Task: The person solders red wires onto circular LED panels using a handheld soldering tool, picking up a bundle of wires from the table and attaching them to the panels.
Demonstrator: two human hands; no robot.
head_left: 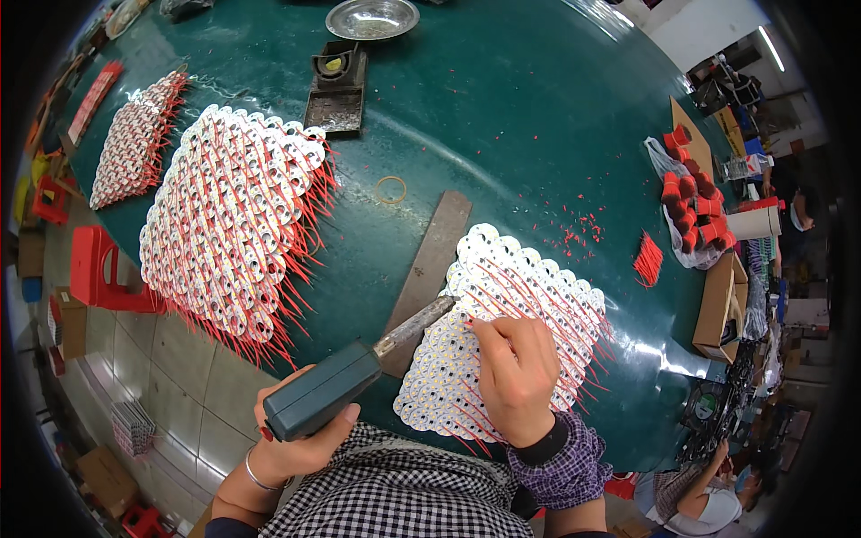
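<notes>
My left hand (305, 444) is closed around the dark green body of a soldering gun (325, 391). The gun's metal barrel slants up and right, its tip at the left side of a panel of round white LED boards (435, 363). My right hand (522, 377) is closed in a pinch over that panel, close to the tip. A short bit of red wire (469, 324) shows at its fingertips. Many red wires lie across the panel's upper and right parts, their ends sticking out past its edge. A flat metal bar (439, 238) passes under the panel's left side.
Left on the green table (466, 117) lies a large wired board panel (229, 215), with another panel (134, 143) beyond. A soldering stand (336, 99), metal bowl (372, 18), rubber band (391, 189) and loose red wires (647, 260) lie around. Red bundles (695, 206) sit far right.
</notes>
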